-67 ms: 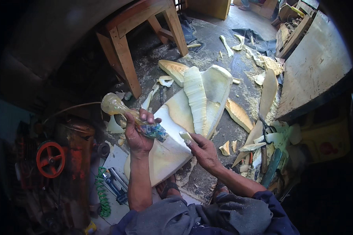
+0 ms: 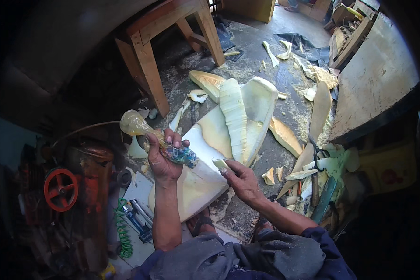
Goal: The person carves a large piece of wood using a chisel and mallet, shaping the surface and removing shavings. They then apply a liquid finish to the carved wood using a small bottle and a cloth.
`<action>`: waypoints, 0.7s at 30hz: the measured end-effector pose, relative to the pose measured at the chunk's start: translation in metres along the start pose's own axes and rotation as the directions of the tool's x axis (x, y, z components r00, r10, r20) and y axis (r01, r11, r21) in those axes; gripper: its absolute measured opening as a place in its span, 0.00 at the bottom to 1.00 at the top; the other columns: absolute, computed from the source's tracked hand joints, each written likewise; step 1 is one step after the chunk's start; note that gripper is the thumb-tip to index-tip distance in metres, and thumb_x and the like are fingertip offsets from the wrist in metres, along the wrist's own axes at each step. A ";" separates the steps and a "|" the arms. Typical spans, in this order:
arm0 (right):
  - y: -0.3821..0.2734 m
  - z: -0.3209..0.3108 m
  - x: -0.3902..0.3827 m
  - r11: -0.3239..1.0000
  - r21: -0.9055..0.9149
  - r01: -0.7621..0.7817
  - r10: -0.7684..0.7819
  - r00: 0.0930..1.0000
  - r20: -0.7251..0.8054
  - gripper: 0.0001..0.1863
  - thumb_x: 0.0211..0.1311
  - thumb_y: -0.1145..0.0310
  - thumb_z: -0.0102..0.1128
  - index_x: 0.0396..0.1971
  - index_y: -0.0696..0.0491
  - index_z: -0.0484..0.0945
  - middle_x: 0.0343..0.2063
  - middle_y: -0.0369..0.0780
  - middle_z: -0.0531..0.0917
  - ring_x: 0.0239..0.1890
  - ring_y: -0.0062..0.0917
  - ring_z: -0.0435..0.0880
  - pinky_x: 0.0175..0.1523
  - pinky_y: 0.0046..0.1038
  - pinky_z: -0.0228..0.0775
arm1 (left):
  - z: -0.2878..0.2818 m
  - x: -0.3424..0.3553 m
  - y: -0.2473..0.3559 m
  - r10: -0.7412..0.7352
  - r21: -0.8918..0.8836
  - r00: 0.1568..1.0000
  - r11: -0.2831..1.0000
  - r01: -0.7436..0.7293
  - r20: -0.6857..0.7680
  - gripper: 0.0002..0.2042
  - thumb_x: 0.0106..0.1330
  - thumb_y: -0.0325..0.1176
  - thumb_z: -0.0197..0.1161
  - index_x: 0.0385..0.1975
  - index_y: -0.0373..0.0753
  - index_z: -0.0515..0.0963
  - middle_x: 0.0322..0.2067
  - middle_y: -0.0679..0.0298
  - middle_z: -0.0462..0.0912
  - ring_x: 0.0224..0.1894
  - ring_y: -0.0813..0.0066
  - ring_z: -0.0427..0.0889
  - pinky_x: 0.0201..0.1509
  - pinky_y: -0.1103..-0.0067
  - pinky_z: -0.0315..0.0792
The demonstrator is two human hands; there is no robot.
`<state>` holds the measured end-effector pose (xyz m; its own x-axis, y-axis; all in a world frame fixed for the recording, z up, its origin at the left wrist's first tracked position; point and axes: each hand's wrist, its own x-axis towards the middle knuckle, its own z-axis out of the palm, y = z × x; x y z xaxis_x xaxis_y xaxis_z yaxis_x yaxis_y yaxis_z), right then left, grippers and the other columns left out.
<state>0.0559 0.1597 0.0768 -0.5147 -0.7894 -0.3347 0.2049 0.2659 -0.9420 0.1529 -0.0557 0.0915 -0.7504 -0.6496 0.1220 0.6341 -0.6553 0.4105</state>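
My left hand [image 2: 165,161] is closed around a translucent, yellowish plastic bag [image 2: 140,123]. The bag bulges at its upper left end, and its multicoloured, crumpled end [image 2: 185,157] sticks out past my fingers. Between the thumb and fingers of my right hand [image 2: 245,184] is a small, pale foam piece [image 2: 220,164]. Both hands are above a large cream foam cushion [image 2: 205,186], which has a whiter patch near them. Across the cushion's far part lies a long ridged foam strip [image 2: 233,119].
Foam offcuts [image 2: 284,135] and crumbs litter the floor. A wooden stool [image 2: 149,70] stands at the far left. On the left are a machine with a red handwheel [image 2: 60,190] and a green coiled hose [image 2: 123,233]. A pale panel [image 2: 375,81] stands at the right.
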 end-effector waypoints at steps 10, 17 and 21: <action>-0.014 0.027 0.010 0.990 0.078 -0.119 0.101 0.975 0.197 0.25 0.73 0.56 0.57 0.62 0.58 0.79 0.54 0.47 0.85 0.54 0.27 0.83 0.60 0.31 0.73 | 0.009 0.010 0.016 0.065 0.122 0.949 0.992 -0.028 -0.309 0.28 0.72 0.66 0.55 0.35 0.41 0.71 0.14 0.74 0.57 0.12 0.85 0.56 0.17 0.83 0.60; -0.009 0.038 0.015 0.996 0.051 0.071 -0.072 0.997 0.014 0.25 0.71 0.58 0.57 0.60 0.58 0.79 0.47 0.47 0.85 0.47 0.33 0.84 0.55 0.33 0.74 | 0.008 0.011 0.014 0.122 0.206 0.914 0.978 -0.044 -0.386 0.24 0.77 0.60 0.52 0.32 0.43 0.69 0.11 0.75 0.55 0.09 0.86 0.53 0.11 0.84 0.57; -0.005 0.041 0.016 0.992 0.043 0.120 -0.120 0.993 -0.019 0.23 0.71 0.60 0.58 0.60 0.56 0.80 0.44 0.48 0.84 0.45 0.34 0.84 0.53 0.32 0.74 | 0.010 0.010 0.010 0.099 0.181 0.893 0.983 -0.020 -0.439 0.22 0.80 0.55 0.51 0.30 0.43 0.68 0.10 0.75 0.54 0.08 0.85 0.52 0.10 0.84 0.56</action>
<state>0.0802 0.1229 0.0771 -0.5515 -0.8046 -0.2200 0.1774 0.1446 -0.9735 0.1499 -0.0645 0.1060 -0.5251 -0.8144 -0.2471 0.6049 -0.5614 0.5647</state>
